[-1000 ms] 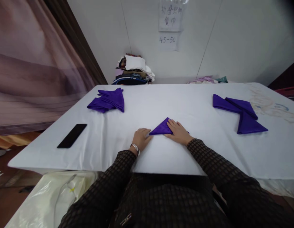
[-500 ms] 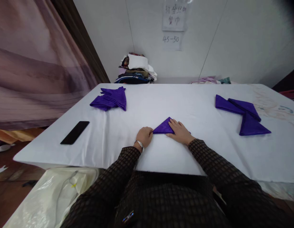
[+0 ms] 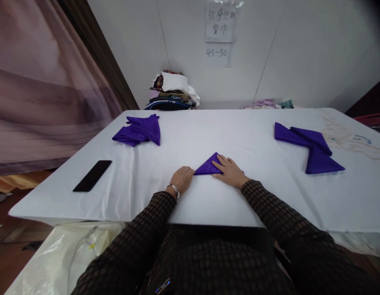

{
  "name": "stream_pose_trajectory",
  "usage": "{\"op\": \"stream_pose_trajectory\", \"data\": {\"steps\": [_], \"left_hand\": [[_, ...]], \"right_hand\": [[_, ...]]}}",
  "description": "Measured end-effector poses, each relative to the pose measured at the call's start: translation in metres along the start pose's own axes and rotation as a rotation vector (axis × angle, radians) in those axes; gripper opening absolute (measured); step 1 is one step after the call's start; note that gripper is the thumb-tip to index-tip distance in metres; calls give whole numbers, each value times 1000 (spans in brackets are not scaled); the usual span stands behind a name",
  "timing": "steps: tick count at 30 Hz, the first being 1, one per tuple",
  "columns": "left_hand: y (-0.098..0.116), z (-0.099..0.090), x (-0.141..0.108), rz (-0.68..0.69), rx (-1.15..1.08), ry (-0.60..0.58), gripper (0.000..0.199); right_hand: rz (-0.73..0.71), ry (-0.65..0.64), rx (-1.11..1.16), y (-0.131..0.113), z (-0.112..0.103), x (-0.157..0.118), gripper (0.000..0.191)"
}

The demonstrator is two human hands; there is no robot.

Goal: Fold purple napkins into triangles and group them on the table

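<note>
A purple napkin (image 3: 205,166), folded into a triangle, lies flat on the white-covered table with its point away from me. At its left corner is my left hand (image 3: 182,179), with a bracelet on the wrist; the fingers are closed in a pinch on the corner. My right hand (image 3: 229,172) rests flat across the right half of the napkin, fingers spread, and hides most of that side. Several folded purple napkins (image 3: 320,149) lie overlapping at the right. More purple napkins (image 3: 139,131) sit in a loose heap at the back left.
A black phone (image 3: 93,176) lies on the left of the table (image 3: 140,180). Behind the far edge stands a stack of clothes (image 3: 173,92), with other cloths (image 3: 265,104) further right. Paper signs (image 3: 219,24) hang on the wall. A plastic-covered seat (image 3: 67,254) is at lower left.
The fingers of my right hand have spread apart on the napkin. My left hand keeps to the left corner. The whole view has shifted slightly.
</note>
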State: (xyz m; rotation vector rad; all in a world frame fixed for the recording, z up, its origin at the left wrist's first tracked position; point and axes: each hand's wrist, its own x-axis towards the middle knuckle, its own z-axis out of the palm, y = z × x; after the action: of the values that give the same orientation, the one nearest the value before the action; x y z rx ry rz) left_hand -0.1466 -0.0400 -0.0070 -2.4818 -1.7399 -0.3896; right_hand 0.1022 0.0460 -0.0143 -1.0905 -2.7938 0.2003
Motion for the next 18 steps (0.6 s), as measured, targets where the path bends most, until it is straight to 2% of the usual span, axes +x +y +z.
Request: {"op": "stream_pose_trajectory", "data": {"steps": [3,6,8,10,13,15,18], "left_hand": [[-9,-4,-7,-87,-49,54,17],[-9,-9,-6,-188,-142,162,17],[0,-10,1,-155,-189,190,22],[14,-9,12,-45,-205,129,35],[33,-4,22,105,-170,-78,59],[39,0,22,127,-143,-197,68],[37,3,14,102,-124,-268,72]], "right_hand": [[-9,1,9,1,1,0,69],[-14,1,19,1,1,0,69],[-14,4,22,1,1,0,69],[-10,7,18,0,1,0,68],[-14,7,11,0,0,0,67],[-21,5,10,-1,-1,0,67],[-20,6,8,-1,-2,-1,68]]}}
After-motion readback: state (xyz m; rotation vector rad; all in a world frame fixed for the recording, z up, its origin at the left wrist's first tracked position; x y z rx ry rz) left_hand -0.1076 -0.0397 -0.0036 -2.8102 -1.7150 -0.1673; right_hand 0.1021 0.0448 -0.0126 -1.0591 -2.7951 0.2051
